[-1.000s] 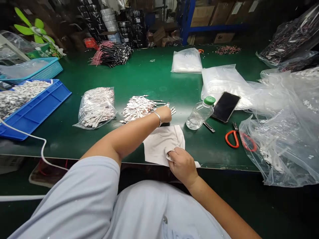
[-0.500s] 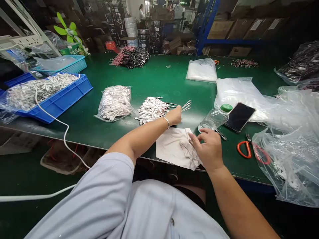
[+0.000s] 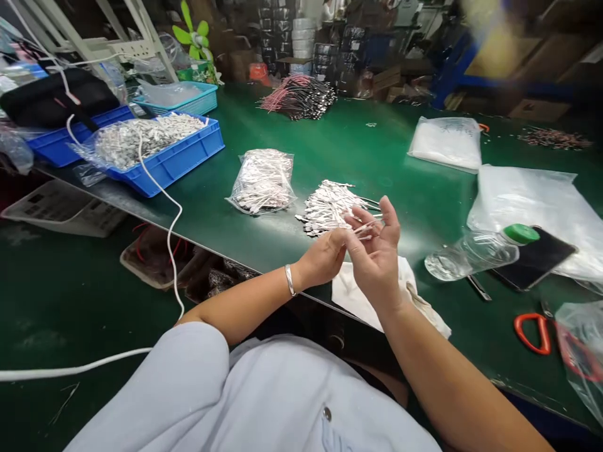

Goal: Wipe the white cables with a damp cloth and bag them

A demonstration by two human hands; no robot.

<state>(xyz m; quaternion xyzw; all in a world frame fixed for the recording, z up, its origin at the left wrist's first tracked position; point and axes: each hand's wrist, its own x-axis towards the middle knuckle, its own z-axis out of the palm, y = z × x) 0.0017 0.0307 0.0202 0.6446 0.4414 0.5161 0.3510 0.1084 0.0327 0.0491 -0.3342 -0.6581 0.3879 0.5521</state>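
Observation:
In the head view my left hand point(image 3: 323, 256), with a bracelet at the wrist, is closed around a few thin white wire leads point(image 3: 365, 230). Their ends stick out to the right, across the fingers of my right hand point(image 3: 379, 260). That hand is open, its fingers spread and partly curled, its thumb against my left fingertips. Just behind both hands lies a loose heap of short white wire leads point(image 3: 325, 207). A clear bag packed with similar leads point(image 3: 264, 182) rests left of the heap. Beneath my right wrist is a cream cloth point(image 3: 351, 292), partly covered.
A blue bin point(image 3: 188, 162) of white leads stands at left, with a white cord point(image 3: 175, 220) hanging past it. On the right lie a clear bottle point(image 3: 466, 254), a dark phone point(image 3: 541, 257), orange-handled scissors point(image 3: 541, 333) and plastic bags point(image 3: 522, 194). Black-and-red cables point(image 3: 301, 97) lie at the back.
My left hand has drawn back from beside the heap with the leads and met my right hand. My right hand has lifted off the cloth and moved left. The view has turned rightward.

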